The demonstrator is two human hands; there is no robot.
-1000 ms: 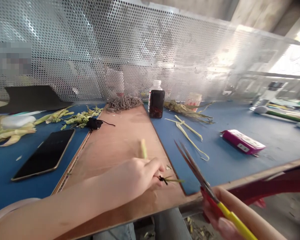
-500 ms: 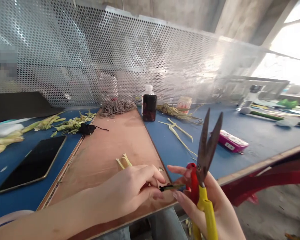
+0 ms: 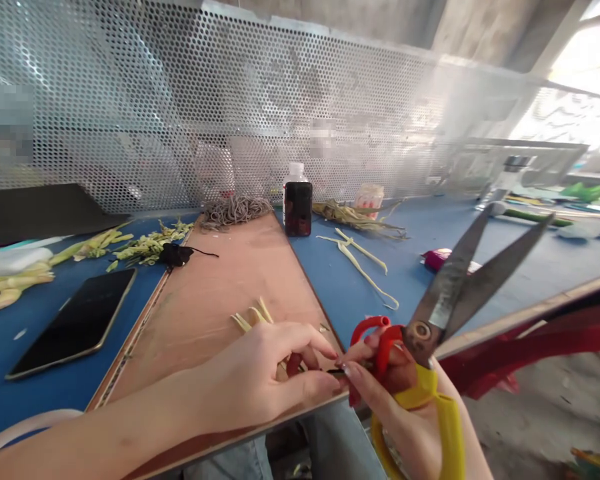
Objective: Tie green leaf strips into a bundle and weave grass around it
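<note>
My left hand point(image 3: 275, 373) is closed over the wooden board, its thumb and fingers bent together around pale yellow strips point(image 3: 253, 319) whose ends stick out behind the knuckles. At its fingertips shows a thin dark strand point(image 3: 336, 371), meeting the tips of my right hand point(image 3: 405, 407). The right thumb and forefinger pinch near that strand. Scissors point(image 3: 423, 333) with one red and one yellow handle hang in the right hand, blades spread and pointing up to the right. Most of what the left hand grips is hidden by the fingers.
A phone point(image 3: 75, 323) lies left of the board point(image 3: 245, 267). Green plant pieces point(image 3: 150, 247), a black scrap point(image 3: 176, 255), a grey cord pile point(image 3: 235, 212) and a dark bottle point(image 3: 298, 208) stand behind. Pale strips point(image 3: 363, 263) and a purple box point(image 3: 435, 259) lie right.
The scissors have tilted to the right and their blades are wider apart. My right fingertips have come in to the left fingertips, and the dark piece between them is mostly covered.
</note>
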